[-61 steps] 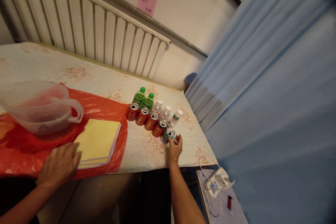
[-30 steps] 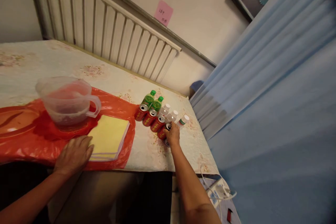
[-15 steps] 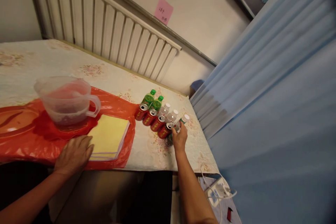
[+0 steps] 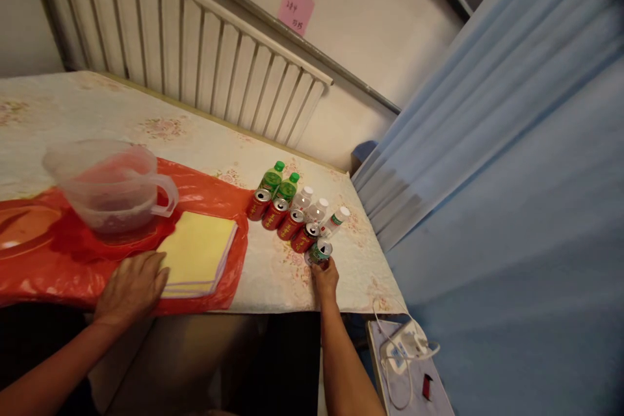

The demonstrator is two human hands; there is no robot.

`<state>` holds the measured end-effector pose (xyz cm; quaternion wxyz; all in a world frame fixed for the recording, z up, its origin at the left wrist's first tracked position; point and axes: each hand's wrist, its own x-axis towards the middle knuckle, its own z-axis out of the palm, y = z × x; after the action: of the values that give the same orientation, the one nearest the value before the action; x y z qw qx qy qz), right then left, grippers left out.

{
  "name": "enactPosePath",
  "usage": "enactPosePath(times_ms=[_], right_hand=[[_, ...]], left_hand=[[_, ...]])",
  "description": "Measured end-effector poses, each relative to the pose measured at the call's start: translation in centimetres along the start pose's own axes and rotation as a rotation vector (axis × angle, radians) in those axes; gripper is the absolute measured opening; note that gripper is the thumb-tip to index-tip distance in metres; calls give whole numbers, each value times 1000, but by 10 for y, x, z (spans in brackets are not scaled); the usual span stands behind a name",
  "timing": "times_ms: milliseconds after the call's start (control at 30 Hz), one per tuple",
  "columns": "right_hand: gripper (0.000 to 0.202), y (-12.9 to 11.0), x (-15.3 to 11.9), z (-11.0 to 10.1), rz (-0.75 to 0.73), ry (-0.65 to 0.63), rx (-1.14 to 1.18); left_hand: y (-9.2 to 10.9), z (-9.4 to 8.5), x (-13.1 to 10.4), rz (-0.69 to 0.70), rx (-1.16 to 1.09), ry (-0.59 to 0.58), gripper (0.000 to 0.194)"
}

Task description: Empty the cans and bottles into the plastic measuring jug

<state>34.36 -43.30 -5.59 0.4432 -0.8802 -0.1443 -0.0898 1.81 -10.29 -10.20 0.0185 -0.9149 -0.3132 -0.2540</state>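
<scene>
My right hand (image 4: 325,278) has its fingers closed round the lower near side of a green opened can (image 4: 320,251), at the near right end of a row of drinks. Beside that can stand several red opened cans (image 4: 291,225). Behind them are two green-capped bottles (image 4: 279,183) and several clear bottles with white caps (image 4: 318,209). My left hand (image 4: 130,287) lies flat with fingers stretched out on a red plastic sheet (image 4: 205,185), its fingertips by the left edge of a stack of folded yellow cloths (image 4: 197,253).
A clear plastic jug (image 4: 114,188) stands in a red dish (image 4: 97,244) at left, near an orange-red tray (image 4: 24,231). A power strip with white cables (image 4: 402,351) sits on a low surface at lower right. A blue curtain (image 4: 487,162) hangs at right; a radiator (image 4: 205,52) lines the wall.
My right hand has moved from the white-capped bottle at the right end down to the green can. My left hand stays flat on the sheet. The view has shifted slightly.
</scene>
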Motion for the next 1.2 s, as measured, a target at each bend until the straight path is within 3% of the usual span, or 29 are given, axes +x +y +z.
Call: enactPosePath(times_ms=[400,567,700,900,1033,1200], right_hand=[[43,18,-9,6,-19,43,9],[55,30,-21,8,8,153,4],[42,36,-28,6,25,234,-51],[27,37,-33,1,-39,174,-95],[27,37,-36,2,-85,152,-109],[27,40,-37,5,-97,125,-159]], left_hand=[[3,-6,-1,-1,-17,-7,44],[5,-12,-4,-25,-76,17,41],[4,-14,-7,-54,-144,50,38],[18,-23,-12,-41,-187,65,35],[51,-24,14,228,-242,-44,49],[76,-4,69,68,-171,-213,55]])
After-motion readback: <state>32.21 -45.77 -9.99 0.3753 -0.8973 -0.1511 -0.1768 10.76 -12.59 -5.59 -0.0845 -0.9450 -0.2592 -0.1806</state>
